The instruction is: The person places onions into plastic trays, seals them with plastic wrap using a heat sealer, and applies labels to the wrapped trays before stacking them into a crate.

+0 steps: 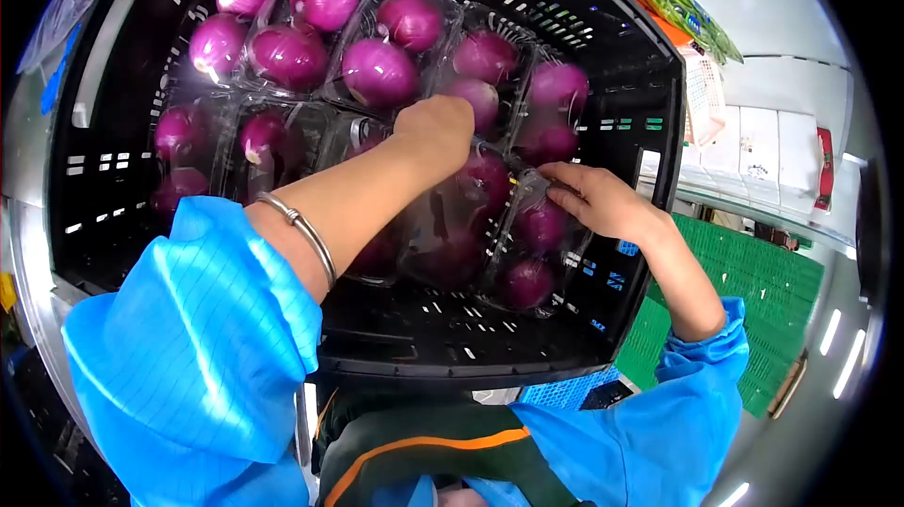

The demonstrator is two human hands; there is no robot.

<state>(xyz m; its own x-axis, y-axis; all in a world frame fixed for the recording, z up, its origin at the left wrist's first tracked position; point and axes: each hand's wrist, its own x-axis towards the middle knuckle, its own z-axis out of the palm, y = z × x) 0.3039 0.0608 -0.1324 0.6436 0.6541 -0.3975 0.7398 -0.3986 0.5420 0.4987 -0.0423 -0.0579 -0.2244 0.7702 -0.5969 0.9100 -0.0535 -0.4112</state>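
Several clear plastic packs of red onions lie in rows inside a black crate (452, 370). My left hand (438, 126) is over the middle of the crate, its fingers curled down and hidden, close to an onion (476, 102) in the back row. Whether it grips a pack's edge does not show. At the right, the thumb and fingers of my right hand (603, 198) are on the upper end of a front-row pack of red onions (540, 226). That pack lies along the crate's right wall and holds two onions, one behind the other.
Slotted crate walls rise around the packs. To the right are a green slatted surface (763, 290), white boxes (777, 144) and a pale pink basket (703, 97). Leafy green stalks (673, 3) lie beyond the back right corner. A blue crate (568, 389) is below the front edge.
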